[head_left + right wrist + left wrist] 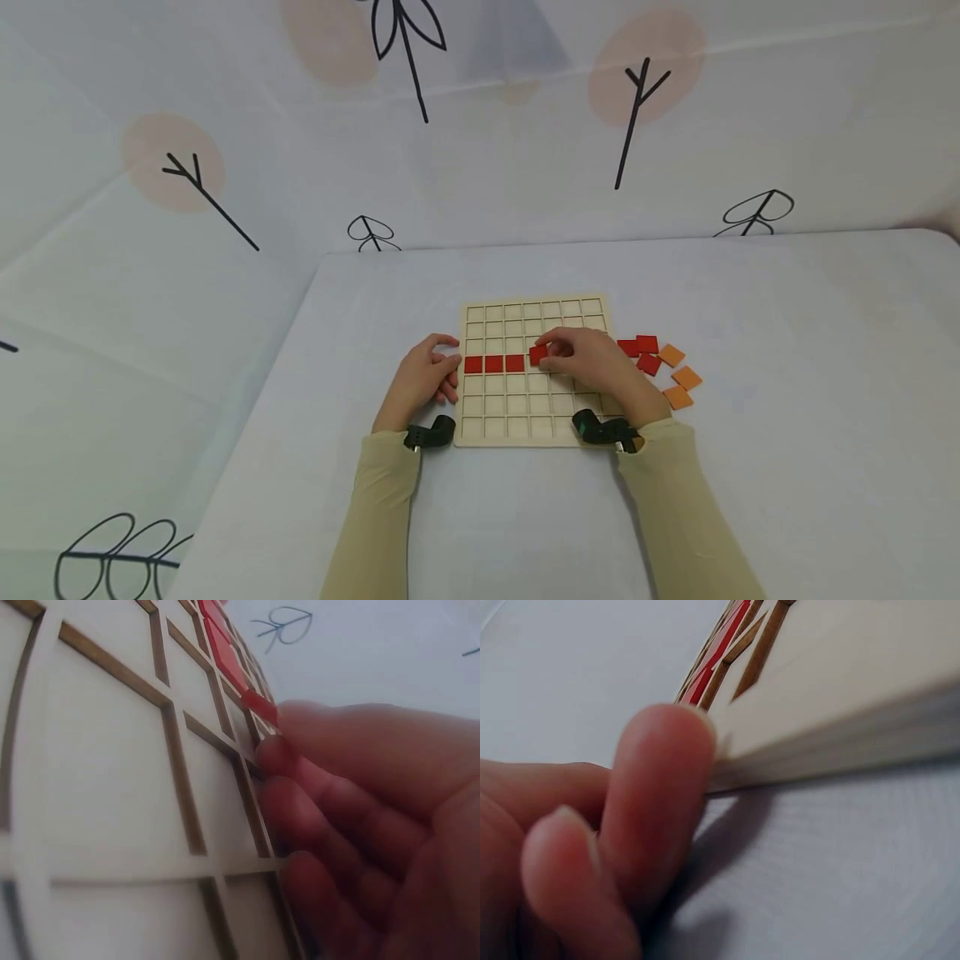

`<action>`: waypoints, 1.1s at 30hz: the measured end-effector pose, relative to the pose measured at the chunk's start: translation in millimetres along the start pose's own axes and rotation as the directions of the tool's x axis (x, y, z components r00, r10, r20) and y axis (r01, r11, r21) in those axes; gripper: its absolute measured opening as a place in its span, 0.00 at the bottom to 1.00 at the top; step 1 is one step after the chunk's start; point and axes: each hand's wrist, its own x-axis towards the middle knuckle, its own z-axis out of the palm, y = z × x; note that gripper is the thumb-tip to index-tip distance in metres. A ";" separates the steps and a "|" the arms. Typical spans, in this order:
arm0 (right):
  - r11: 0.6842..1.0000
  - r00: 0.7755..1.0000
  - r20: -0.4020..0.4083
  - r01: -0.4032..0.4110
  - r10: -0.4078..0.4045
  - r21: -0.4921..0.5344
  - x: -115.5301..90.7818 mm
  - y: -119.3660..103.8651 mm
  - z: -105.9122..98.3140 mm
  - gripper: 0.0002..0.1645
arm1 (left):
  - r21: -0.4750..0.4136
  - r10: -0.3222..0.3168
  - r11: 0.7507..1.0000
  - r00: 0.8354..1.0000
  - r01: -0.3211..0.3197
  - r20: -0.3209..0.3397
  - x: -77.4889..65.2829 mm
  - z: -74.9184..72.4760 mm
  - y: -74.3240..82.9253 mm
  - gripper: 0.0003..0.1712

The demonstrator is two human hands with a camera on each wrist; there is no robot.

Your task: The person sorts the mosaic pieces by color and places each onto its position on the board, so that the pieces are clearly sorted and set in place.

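A pale wooden grid board (517, 431) lies on the table, with three red square tiles (493, 364) side by side in one row from its left edge. My right hand (588, 360) pinches another red tile (538, 356) between thumb and finger, over the cell just right of that row. In the right wrist view this held tile (261, 706) is tilted at the grid, its far end close to the cell's frame. At the board's left edge rests my left hand (423, 375), fingers loosely bent and holding nothing. A fingertip (664, 750) touches the board's side in the left wrist view.
Right of the board lie three loose red tiles (647, 343) and several orange tiles (687, 378), some close to my right forearm. One orange tile is partly hidden by the right wrist. A white patterned cloth (517, 167) hangs behind the white table (810, 375).
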 end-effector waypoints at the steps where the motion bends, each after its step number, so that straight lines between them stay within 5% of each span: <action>1: 1.000 1.000 0.002 0.001 -0.001 -0.009 0.3 -0.4 0.5 0.17 | 0.002 -0.001 1.000 1.000 0.001 -0.001 0.0 0.0 0.0 0.16; 33: 0.998 0.999 0.032 -0.038 0.040 -0.058 0.2 -7.5 3.6 0.15 | -0.042 -0.019 0.999 1.000 0.020 0.011 -1.4 -0.4 1.4 0.16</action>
